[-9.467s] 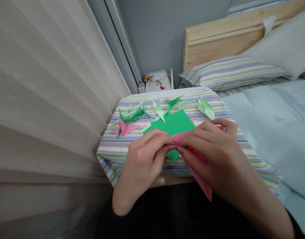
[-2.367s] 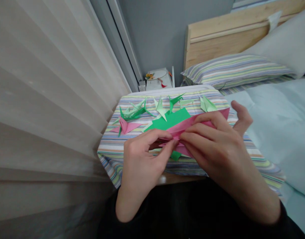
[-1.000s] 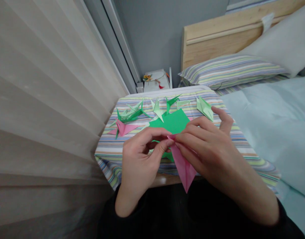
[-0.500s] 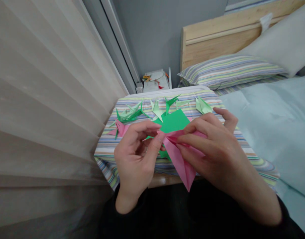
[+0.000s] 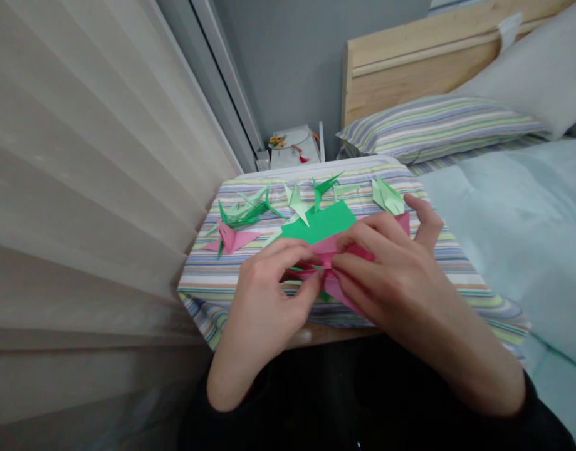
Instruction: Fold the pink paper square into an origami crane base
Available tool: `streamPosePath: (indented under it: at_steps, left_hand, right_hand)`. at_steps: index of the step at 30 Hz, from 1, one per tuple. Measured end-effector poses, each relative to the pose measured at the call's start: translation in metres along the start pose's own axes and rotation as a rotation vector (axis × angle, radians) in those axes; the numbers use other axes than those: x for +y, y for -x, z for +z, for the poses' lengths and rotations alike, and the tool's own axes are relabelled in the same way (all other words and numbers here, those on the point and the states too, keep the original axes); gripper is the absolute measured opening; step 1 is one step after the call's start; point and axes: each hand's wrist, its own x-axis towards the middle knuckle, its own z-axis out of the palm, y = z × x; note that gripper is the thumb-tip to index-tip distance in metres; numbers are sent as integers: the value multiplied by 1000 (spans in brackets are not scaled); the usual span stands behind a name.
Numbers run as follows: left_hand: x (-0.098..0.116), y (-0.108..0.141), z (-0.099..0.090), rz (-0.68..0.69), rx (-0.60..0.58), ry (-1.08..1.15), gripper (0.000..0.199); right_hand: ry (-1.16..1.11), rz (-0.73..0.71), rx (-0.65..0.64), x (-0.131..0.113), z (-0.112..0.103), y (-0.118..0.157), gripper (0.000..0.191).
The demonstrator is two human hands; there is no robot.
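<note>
**A:** What can you see from where you sit?

**B:** I see two bare hands. The left hand (image 5: 264, 294) and the right hand (image 5: 391, 263) meet in the middle and hold a pink paper (image 5: 337, 245) just above a striped cloth (image 5: 207, 269).

**A:** How do they hold it?

**B:** The left fingers (image 5: 288, 250) curl in and pinch the paper with the thumb. The right fingers (image 5: 363, 235) sit close together and press on it, but the right thumb (image 5: 426, 219) spreads out, off the paper. I can't tell just where each fingertip sits, because the hands hide that.

**A:** What looks done?

**B:** A dark green paper crane (image 5: 243, 215), a pink paper crane (image 5: 231, 239) and a pale green paper crane (image 5: 386, 196) lie on the cloth. They look finished to me.

**A:** And what is left?

**B:** The pink paper has folds, but I see no wings on it yet. A green paper sheet (image 5: 318, 222) lies just past the hands, and it looks flat to me.
</note>
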Motion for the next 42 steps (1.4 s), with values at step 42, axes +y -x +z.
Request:
streamPosePath:
  at_steps: [42]
  left_hand:
    - [-24, -11, -10, 470, -5, -388, 11]
  right_hand:
    - [83, 20, 49, 17, 10, -7, 27]
